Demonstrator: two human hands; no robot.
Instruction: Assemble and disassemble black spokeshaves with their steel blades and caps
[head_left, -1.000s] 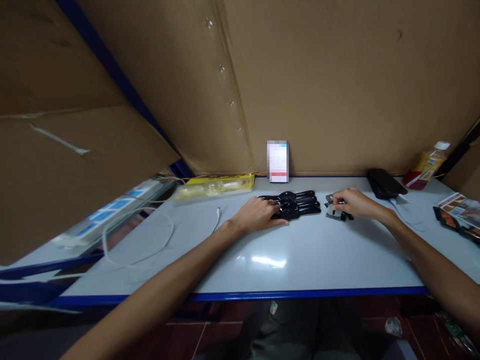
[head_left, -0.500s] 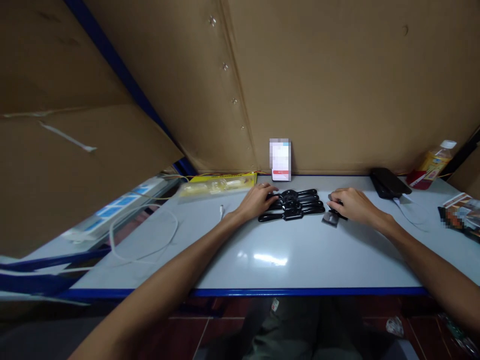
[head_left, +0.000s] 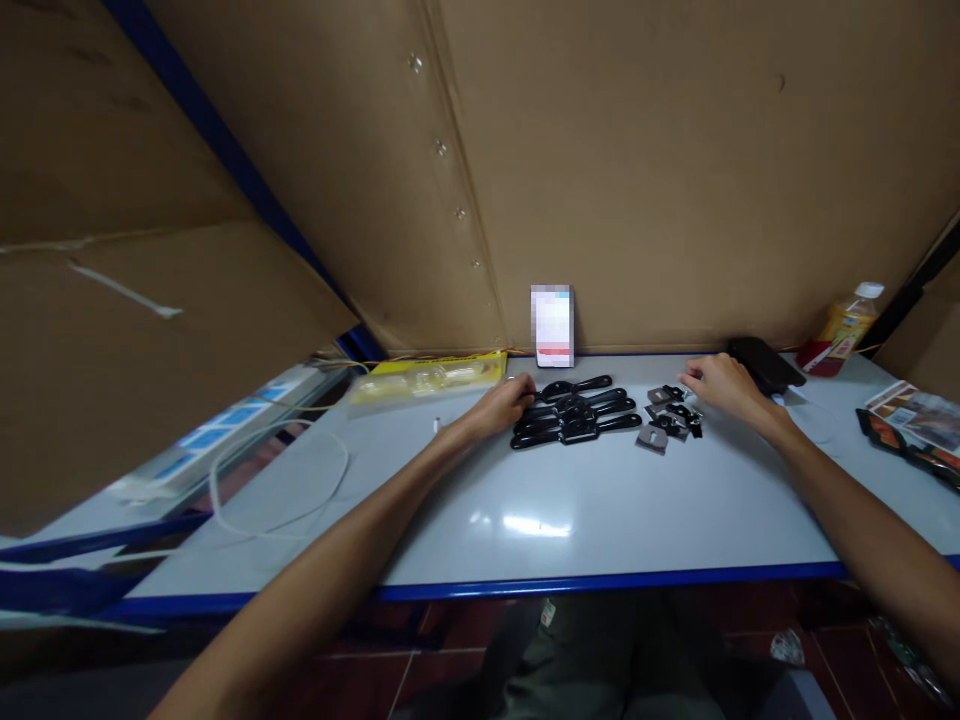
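Several glossy black spokeshave bodies point(head_left: 579, 430) lie stacked in a row on the table, handles pointing left and right. My left hand point(head_left: 511, 402) has its fingers closed round the left handle of the rearmost spokeshave point(head_left: 559, 388), which sits slightly tilted. To the right lies a loose pile of small metal parts: grey slotted blades point(head_left: 652, 439) and black cap pieces point(head_left: 679, 412). My right hand point(head_left: 716, 382) is at the pile's back right edge, thumb and fingertips pinched together. What is between them is too small to tell.
A phone point(head_left: 553, 328) leans against the cardboard wall. Behind my left hand lies a yellow-backed plastic package point(head_left: 431, 378). A black case point(head_left: 766, 366), a bottle point(head_left: 851, 325) and a printed packet point(head_left: 919, 420) stand at the right. A white cable point(head_left: 346, 455) and power strip point(head_left: 240, 425) lie left.
My right hand has moved back and right, uncovering the small metal parts. The rearmost spokeshave has shifted and turned under my left hand. The whole view has shifted slightly.
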